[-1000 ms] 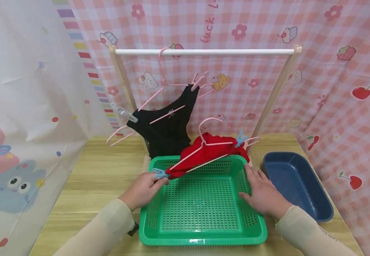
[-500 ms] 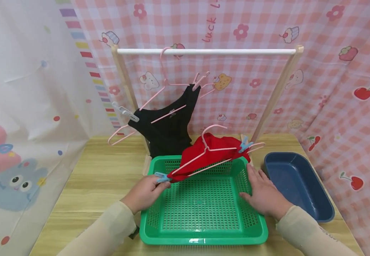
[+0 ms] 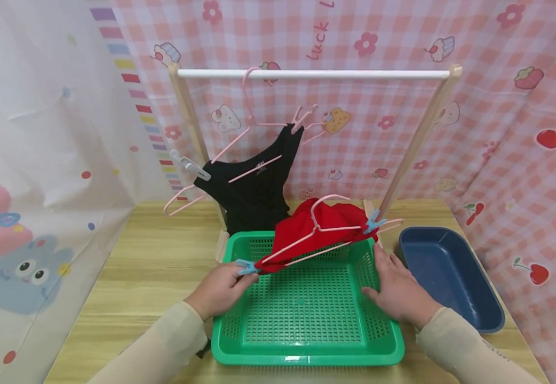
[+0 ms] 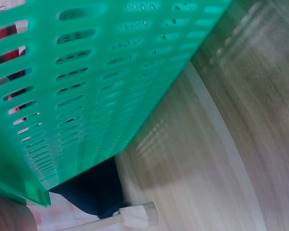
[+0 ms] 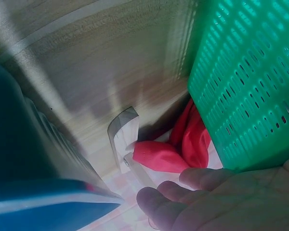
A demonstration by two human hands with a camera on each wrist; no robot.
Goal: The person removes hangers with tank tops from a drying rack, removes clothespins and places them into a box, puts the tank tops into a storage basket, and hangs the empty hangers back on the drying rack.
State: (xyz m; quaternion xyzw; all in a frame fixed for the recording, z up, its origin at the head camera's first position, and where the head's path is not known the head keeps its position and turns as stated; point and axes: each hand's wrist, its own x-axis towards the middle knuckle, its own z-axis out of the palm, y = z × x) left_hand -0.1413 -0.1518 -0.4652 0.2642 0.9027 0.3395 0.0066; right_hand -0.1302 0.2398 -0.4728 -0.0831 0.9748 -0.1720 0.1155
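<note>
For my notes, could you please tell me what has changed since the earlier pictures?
The thin pink hanger bearing the red cloth garment moved lower and slightly right in the head view. The left hand still holds the hanger's left end; the right hand still rests along the green perforated plastic basket. Basket and hanging black sleeveless garment stayed put.

Glossy plastic basket [image 3: 308, 358], matt red cloth garment [image 3: 316, 241], smooth glossy plastic tub [image 3: 453, 285], wood-grained tabletop [image 3: 163, 245].

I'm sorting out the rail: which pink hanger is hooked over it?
The hanger carrying the black top; its hook is over the white rail. The other hanger, with the red garment, has its hook free below.
</note>
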